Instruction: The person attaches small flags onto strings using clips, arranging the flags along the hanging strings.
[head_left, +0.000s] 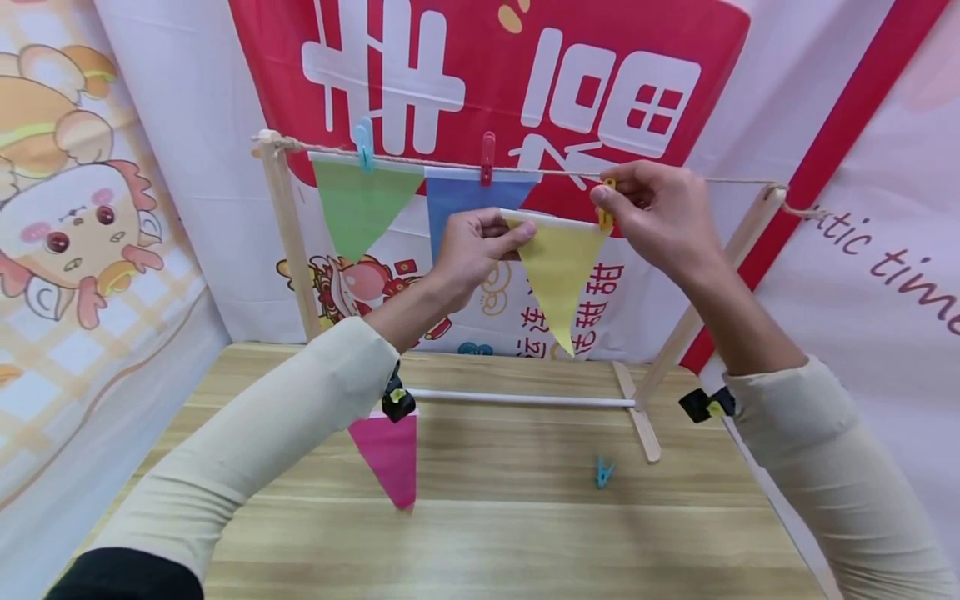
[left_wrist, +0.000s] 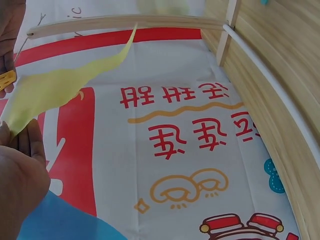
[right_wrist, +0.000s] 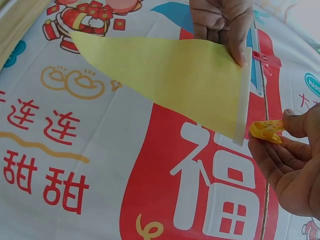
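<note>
In the head view my left hand [head_left: 474, 250] pinches a yellow triangular pennant [head_left: 566, 271] by its upper left corner, between thumb and fingers. My right hand [head_left: 667, 212] holds a yellow clothespin [right_wrist: 267, 131] between thumb and fingers. In the right wrist view that clothespin is close to the pennant's free top corner, with a small gap between them. The pennant hangs point down just in front of a thin string [head_left: 558, 172]. Green [head_left: 367, 200] and blue pennants [head_left: 457, 200] hang to the left, held by a light blue clothespin [head_left: 364, 142] and a red clothespin [head_left: 487, 158].
Two wooden posts, left [head_left: 291, 237] and right [head_left: 750, 225], carry the string; a white rod [head_left: 525, 398] runs low between them. On the wooden table [head_left: 510, 542] lie a pink pennant [head_left: 388, 458] and a blue clothespin [head_left: 603, 472]. A printed cloth [head_left: 247, 275] hangs behind.
</note>
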